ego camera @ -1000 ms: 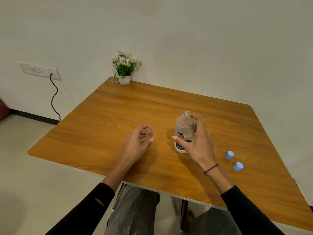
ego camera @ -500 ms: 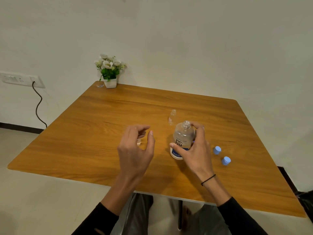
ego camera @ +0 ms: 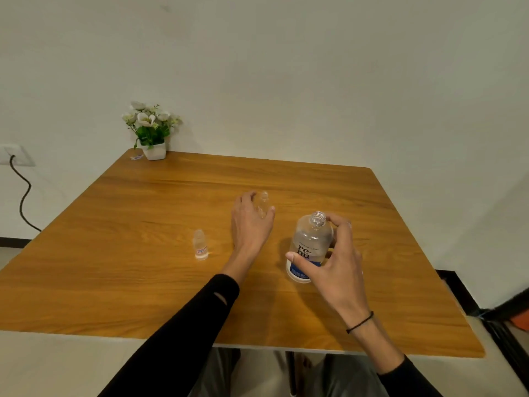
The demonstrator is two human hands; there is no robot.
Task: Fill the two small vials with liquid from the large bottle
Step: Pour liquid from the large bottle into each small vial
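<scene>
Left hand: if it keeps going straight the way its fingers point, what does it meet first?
The far vial, right at the left hand's fingertips; whether they already touch it is unclear. Beyond lies bare table.

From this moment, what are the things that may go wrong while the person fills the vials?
The large bottle stands uncapped under the right hand, so a careless lift may spill it. The far vial at the left hand is small and clear; reaching fingers could tip it. The near vial stands alone beside the left forearm, which might knock it over.
</scene>
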